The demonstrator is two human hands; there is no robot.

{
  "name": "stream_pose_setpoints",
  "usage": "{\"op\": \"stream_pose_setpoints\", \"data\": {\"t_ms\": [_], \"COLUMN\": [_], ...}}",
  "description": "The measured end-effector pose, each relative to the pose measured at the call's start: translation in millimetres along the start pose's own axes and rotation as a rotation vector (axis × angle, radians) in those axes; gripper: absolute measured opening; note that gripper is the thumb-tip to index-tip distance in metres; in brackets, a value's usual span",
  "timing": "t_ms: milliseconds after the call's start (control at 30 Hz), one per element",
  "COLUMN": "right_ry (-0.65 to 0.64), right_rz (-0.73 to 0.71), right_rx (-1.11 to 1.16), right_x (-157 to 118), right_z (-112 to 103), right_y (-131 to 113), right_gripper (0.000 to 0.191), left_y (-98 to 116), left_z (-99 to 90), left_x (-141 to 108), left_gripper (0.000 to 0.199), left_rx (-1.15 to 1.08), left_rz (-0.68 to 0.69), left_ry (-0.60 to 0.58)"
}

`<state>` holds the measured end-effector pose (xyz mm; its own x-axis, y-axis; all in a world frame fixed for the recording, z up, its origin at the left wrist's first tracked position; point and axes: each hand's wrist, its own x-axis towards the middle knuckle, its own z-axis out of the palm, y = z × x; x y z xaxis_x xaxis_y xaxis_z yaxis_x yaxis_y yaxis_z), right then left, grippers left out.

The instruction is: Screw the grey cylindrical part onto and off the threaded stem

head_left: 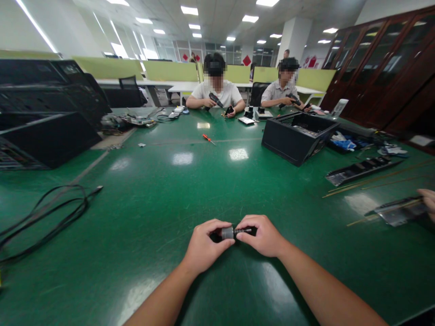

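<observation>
Near the front of the green table, my left hand [209, 242] is closed around a small grey cylindrical part [227, 233], thumb and fingers at its sides. A thin, ridged dark shaft [242, 231] lines up with the right end of that cylinder. My right hand [263, 235] pinches this shaft between thumb and fingers. Whether shaft and cylinder are joined I cannot tell. The left end of the cylinder is partly hidden by my left hand.
A red screwdriver [208, 138] lies mid-table. Black computer cases stand at left [50, 140] and right [295, 140]. Black cables [64, 219] are coiled at left. A person's hand [428, 201] holds a metal part at right. Two people across the table hold power drills [215, 99].
</observation>
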<state>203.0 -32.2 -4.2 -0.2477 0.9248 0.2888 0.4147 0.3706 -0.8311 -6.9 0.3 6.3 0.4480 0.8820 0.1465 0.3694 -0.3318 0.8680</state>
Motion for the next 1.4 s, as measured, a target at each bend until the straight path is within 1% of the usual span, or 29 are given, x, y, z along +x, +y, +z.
{"op": "stream_pose_setpoints", "data": {"t_ms": [300,1400], "right_ry": [0.001,0.015], "right_rz": [0.005,0.008], "right_rx": [0.003,-0.011], "right_x": [-0.7,-0.7], "right_z": [-1.2,-1.5], "right_y": [1.2,4.4], "right_gripper": [0.009,0.009], "left_y": [-3.5,-0.5], "left_z": [0.9,-0.5], "left_x": [-0.8,-0.1], "left_gripper": [0.026,0.025], "left_rx": [-0.007,-0.020], "left_rz": [0.018,0.025], "left_ry": [-0.008,0.024]}}
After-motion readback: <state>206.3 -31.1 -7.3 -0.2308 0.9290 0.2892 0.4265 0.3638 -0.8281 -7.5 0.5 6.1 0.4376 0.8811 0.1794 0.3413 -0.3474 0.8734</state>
